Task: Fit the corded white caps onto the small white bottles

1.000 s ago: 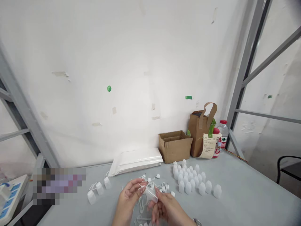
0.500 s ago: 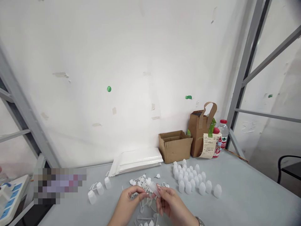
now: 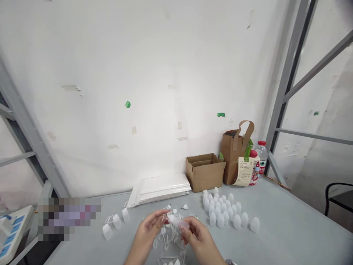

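Observation:
My right hand point(image 3: 197, 237) grips a small translucent plastic bottle point(image 3: 180, 222) lying sideways, its neck pointing left. My left hand point(image 3: 149, 230) pinches at the bottle's neck end, with a small white cap piece between its fingertips. Both hands hover low over a loose pile of white caps with loops point(image 3: 172, 239) on the grey table point(image 3: 275, 228). Right of the hands stands a cluster of several upright translucent bottles point(image 3: 226, 211). Three more small bottles point(image 3: 116, 222) stand to the left.
A stack of white plastic bags point(image 3: 160, 188) lies by the wall. An open cardboard box point(image 3: 205, 171), a brown paper bag point(image 3: 237, 151) with a receipt and a water bottle point(image 3: 261, 152) stand at the back right. Grey metal frame posts flank the table. A black chair point(image 3: 339, 197) is at far right.
The bottle has turned from tilted to lying sideways, and both hands have lifted a little. My left fingertips have come up to the bottle's neck.

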A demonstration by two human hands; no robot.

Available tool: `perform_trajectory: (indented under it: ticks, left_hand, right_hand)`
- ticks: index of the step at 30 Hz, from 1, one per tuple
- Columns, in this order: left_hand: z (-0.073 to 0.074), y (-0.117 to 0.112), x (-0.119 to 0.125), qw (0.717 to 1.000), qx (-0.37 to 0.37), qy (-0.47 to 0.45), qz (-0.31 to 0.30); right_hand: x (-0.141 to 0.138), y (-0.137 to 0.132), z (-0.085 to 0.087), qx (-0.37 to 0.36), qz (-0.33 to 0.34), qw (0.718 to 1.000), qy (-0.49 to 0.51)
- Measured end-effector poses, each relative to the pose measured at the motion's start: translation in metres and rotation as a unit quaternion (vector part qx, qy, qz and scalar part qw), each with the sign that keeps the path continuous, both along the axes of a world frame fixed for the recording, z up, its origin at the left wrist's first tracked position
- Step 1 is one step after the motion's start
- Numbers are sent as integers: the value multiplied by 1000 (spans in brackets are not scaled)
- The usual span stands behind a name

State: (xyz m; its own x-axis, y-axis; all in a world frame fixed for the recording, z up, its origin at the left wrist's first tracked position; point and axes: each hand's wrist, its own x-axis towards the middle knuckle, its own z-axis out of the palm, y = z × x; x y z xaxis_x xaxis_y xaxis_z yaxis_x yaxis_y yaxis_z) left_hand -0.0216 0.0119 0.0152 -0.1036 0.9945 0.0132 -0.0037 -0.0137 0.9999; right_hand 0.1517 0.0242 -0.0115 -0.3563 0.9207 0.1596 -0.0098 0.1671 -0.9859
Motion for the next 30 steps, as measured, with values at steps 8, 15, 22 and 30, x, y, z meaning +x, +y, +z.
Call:
perform_trajectory:
  ticks: [8,15,22,30]
  left_hand:
    - [2,-1,4,999,-22,22,19]
    - [3,2,5,999,-46,2,24]
    - [-3,0,6,999,-35,-11,-1]
    - [-4,0,8,1000,-6,5,16]
  right_hand:
    - [6,-6,-14,212,-64,959,-175]
    - [8,-7,-18,280,-77,937,-194]
    - [-3,-5,-9,32,-14,997,-76]
    - [-10,-2,-2,-182,89,978,40]
